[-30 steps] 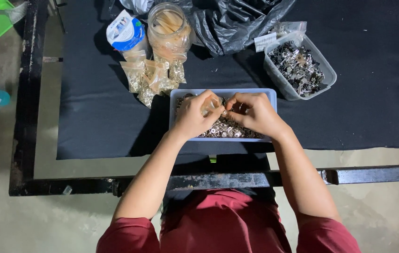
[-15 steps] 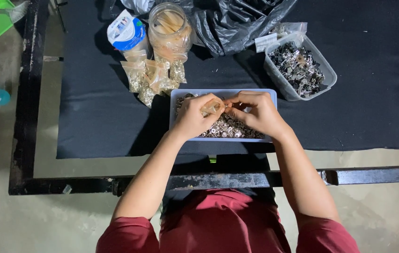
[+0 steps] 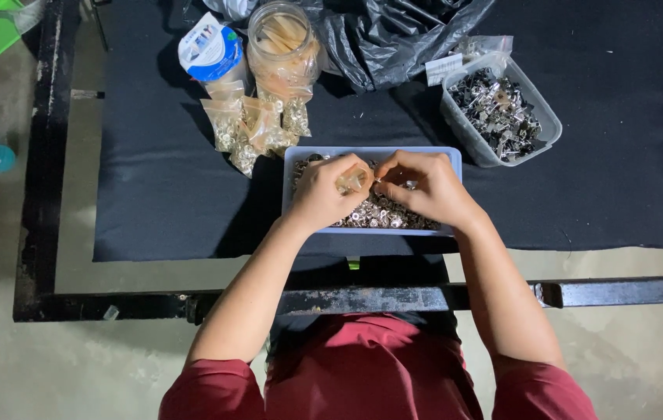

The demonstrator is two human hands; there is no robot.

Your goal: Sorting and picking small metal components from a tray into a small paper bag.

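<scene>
Clear plastic, a small bag (image 3: pixel 352 180), is pinched in the left hand (image 3: pixel 330 190), whose fingers are curled closed around it above the pale blue tray (image 3: pixel 294 159). The right hand (image 3: pixel 425 187) sits just beside it, fingertips drawn together at the bag's mouth; whether a fastener is held between them cannot be told, the piece being too small to see. Both hands hover over the tray, which is filled with small silver metal fasteners (image 3: pixel 382 215) and lies on the black cloth of the worktop (image 3: pixel 160 194).

Beyond the left hand, further from the person, lies a cluster of filled small bags (image 3: pixel 250 128), touching one another, with a clear jar (image 3: pixel 283 43) and a blue-and-white packet (image 3: pixel 211 50) behind them. Beyond the right hand stands a clear plastic tub (image 3: pixel 543 132) of darker metal parts, tilted against a black plastic sack (image 3: pixel 394 35). A black metal frame rail (image 3: pixel 425 297) runs between the person's body and the tray.

Risk assessment: the bag is held by a light pinch only, so a slip of the left hand would likely drop it and spill its contents back into the tray. Small parts missing the narrow mouth could bounce onto the dark cloth, where they would be hard to find. The tray lies close to the near edge of the cloth; a forearm nudge could push it toward the gap by the rail.
</scene>
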